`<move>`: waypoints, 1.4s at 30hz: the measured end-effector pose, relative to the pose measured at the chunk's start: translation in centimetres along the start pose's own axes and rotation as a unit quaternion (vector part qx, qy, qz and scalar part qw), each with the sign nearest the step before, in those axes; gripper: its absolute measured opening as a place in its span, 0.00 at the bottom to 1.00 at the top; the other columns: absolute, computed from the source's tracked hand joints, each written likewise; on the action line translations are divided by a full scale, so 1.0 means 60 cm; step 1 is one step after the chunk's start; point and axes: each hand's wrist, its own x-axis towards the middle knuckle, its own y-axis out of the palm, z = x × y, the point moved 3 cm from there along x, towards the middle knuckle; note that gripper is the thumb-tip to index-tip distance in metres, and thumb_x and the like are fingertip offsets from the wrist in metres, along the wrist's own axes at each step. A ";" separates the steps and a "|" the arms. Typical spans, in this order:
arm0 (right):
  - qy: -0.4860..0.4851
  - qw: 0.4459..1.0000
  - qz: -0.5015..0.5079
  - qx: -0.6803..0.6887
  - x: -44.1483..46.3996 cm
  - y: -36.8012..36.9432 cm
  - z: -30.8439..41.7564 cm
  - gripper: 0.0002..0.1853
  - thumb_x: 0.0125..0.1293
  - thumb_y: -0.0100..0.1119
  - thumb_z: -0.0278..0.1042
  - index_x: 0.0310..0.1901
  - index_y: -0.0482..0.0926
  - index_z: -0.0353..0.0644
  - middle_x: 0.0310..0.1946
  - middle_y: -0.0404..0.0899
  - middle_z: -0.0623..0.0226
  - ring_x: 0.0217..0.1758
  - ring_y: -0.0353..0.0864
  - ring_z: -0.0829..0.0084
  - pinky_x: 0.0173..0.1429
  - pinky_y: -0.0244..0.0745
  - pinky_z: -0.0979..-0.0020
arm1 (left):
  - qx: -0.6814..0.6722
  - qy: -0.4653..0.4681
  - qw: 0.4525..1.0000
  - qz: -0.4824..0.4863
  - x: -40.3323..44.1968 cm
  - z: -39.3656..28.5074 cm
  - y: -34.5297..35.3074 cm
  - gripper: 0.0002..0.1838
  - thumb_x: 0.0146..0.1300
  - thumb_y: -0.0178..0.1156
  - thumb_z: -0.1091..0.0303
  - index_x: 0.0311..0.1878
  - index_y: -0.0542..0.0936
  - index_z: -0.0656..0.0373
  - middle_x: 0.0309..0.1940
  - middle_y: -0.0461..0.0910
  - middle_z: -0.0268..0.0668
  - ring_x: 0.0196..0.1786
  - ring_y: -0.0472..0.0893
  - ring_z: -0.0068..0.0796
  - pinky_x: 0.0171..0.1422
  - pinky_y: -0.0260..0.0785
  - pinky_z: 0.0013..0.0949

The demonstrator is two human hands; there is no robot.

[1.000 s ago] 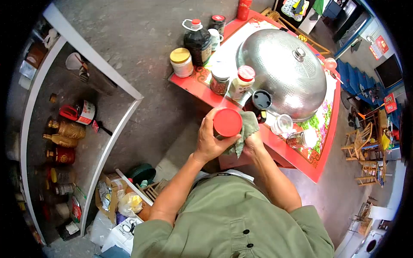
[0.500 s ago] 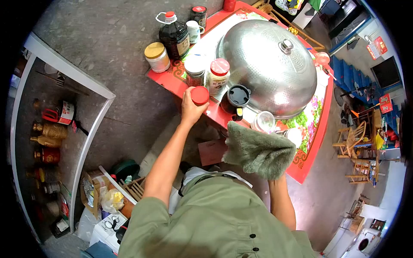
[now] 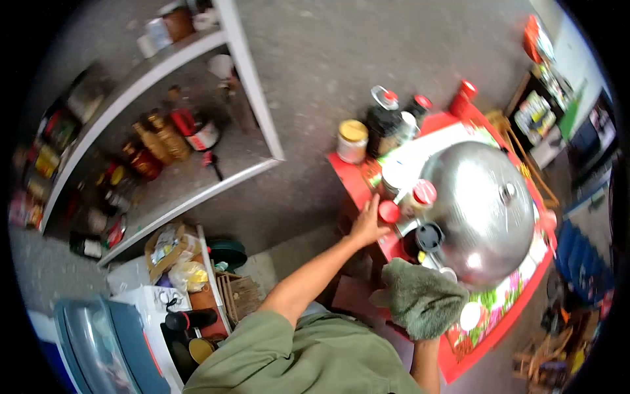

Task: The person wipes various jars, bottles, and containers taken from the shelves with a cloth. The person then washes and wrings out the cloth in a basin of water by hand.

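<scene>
At the table's near left edge, my left hand (image 3: 367, 226) has its fingers spread beside a small red-lidded jar (image 3: 389, 211). Thumb and forefinger lie apart on either side of that lid. A green fluffy cloth (image 3: 423, 299) covers my right hand, which grips it over the front edge; most of its fingers are hidden. Just beyond the cloth stands a black-lidded mug (image 3: 430, 236). Near my left hand are a larger red-lidded jar (image 3: 424, 192) and a pale-lidded jar (image 3: 397, 176). A big perforated metal dome (image 3: 482, 217) takes up the table's middle.
At the table's far left corner are a yellow-lidded jar (image 3: 352, 141) and a dark jug (image 3: 386, 125). A red canister (image 3: 464, 98) stands at the back. White-framed shelving (image 3: 252, 98) with bottles is left. Below it sits an open cardboard box (image 3: 172, 253).
My view has swung left, so the table appears farther right and more shelving shows. My left hand has loosened from the small red-lidded jar. The cloth stays with my right hand.
</scene>
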 end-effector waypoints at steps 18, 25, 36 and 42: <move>0.128 0.990 0.056 0.015 0.164 0.053 -0.216 0.37 0.66 0.40 0.68 0.61 0.71 0.41 0.60 0.73 0.57 0.61 0.72 0.56 0.67 0.67 0.55 | 0.135 0.032 0.941 -0.308 0.083 -0.228 -1.062 0.26 0.63 0.59 0.55 0.59 0.76 0.62 0.49 0.80 0.40 0.46 0.78 0.28 0.47 0.72 0.32; 0.086 0.993 0.076 0.008 0.137 0.111 -0.243 0.35 0.69 0.37 0.65 0.61 0.71 0.42 0.61 0.72 0.57 0.64 0.70 0.57 0.70 0.62 0.53 | 0.263 0.135 0.829 -0.475 0.301 -0.223 -1.150 0.41 0.48 0.68 0.40 0.47 0.79 0.75 0.41 0.82 0.54 0.45 0.83 0.45 0.49 0.73 0.39; 0.002 0.959 0.057 -0.278 0.084 0.121 -0.244 0.32 0.69 0.40 0.60 0.64 0.65 0.43 0.63 0.68 0.59 0.66 0.66 0.60 0.72 0.59 0.54 | 0.182 0.073 0.949 -0.245 0.434 -0.214 -1.169 0.36 0.43 0.74 0.49 0.51 0.79 0.68 0.48 0.81 0.48 0.51 0.81 0.39 0.55 0.72 0.39; 0.029 0.984 0.015 -0.176 0.097 0.122 -0.258 0.32 0.68 0.42 0.61 0.63 0.66 0.43 0.62 0.68 0.58 0.65 0.66 0.58 0.70 0.60 0.52 | 0.217 0.120 0.902 -0.353 0.398 -0.210 -1.183 0.43 0.36 0.75 0.42 0.52 0.79 0.66 0.50 0.80 0.49 0.52 0.81 0.42 0.56 0.72 0.40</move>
